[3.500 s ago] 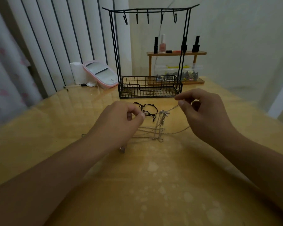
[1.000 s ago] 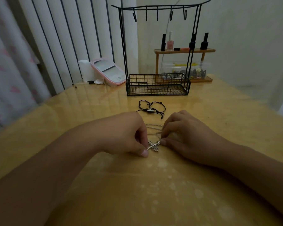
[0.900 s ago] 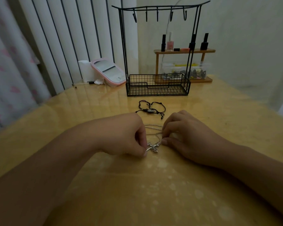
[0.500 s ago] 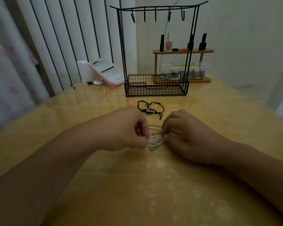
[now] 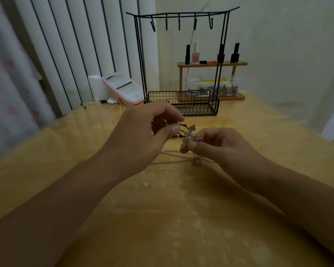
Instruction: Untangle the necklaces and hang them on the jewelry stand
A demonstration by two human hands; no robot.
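A silver cross pendant (image 5: 190, 134) is raised above the table between both hands. My right hand (image 5: 218, 145) pinches its lower end between thumb and forefinger. My left hand (image 5: 148, 132) pinches the chain right beside the pendant's left side. Thin silver chains (image 5: 170, 154) trail on the table under the hands, with a second small pendant (image 5: 196, 161) lying there. A black cord necklace (image 5: 178, 134) is mostly hidden behind my fingers. The black wire jewelry stand (image 5: 181, 16), with several bare hooks on its top bar, stands at the back of the table.
The stand's wire basket (image 5: 199, 105) sits just beyond my hands. Behind it is a small wooden shelf (image 5: 212, 64) with nail polish bottles and a clear box. A pink-rimmed mirror (image 5: 123, 88) and a white roll (image 5: 95, 86) lean at the back left. The yellow table (image 5: 172, 218) extends toward me.
Both hands have lifted off the table, bringing the cross pendant up with them. The left hand rose higher and now covers most of the black cord necklace.
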